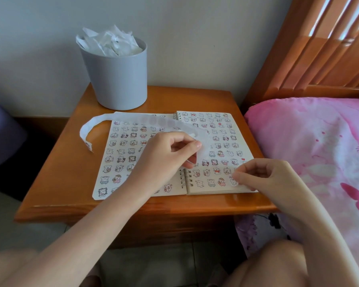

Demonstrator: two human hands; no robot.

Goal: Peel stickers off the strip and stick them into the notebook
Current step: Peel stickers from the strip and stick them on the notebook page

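On the wooden tabletop (71, 172), the notebook (207, 190) lies open in front of you, both pages already thick with rows of small bear stickers. Your left hand (166, 154) hovers over the spiral binding, its grip clamped on the strip (133, 119). The strip's spent backing trails far and left and curls down onto the tabletop. Your right hand (263, 175) is at the near right corner of the right page. Its grip is closed in a pinch on one sticker (233, 180), which touches the paper at the right end of the nearest row. The step in hand looks like placement, though I cannot tell whether the sticker is fully down. Your next move calls for laying it flat in line with its neighbours, rubbing it down, letting go, then reaching to the strip for another.
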